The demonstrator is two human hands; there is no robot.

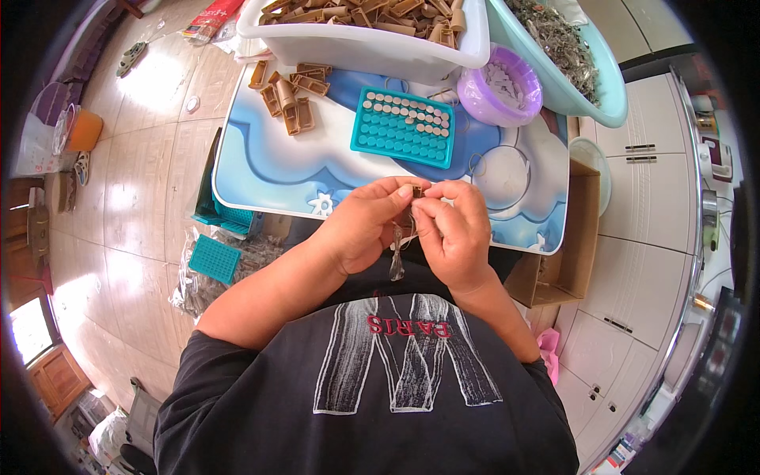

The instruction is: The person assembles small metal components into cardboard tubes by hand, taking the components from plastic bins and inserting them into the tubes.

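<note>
Over the near edge of the table, my left hand [366, 224] and my right hand [454, 236] come together with fingers pinched around a small brown plastic piece [417, 192]. Most of that piece is hidden by the fingertips. Below it, between the hands, dangles a thin, clear greyish strip [397, 263], perhaps wire or plastic; its kind is unclear. Just beyond the hands lies a teal tray [381, 157] with rows of round pockets. Small pale discs [406, 104] sit in its far rows and partly along its right side. Several loose brown plastic pieces [286, 96] lie at the table's far left.
A white bin [356, 49] heaped with brown pieces stands at the back. Right of it are a purple bowl [479, 103] with white bits and a light-blue basin [608, 99] of greyish material. A cardboard box [576, 237] stands right of the table; another teal tray [214, 259] lies lower left.
</note>
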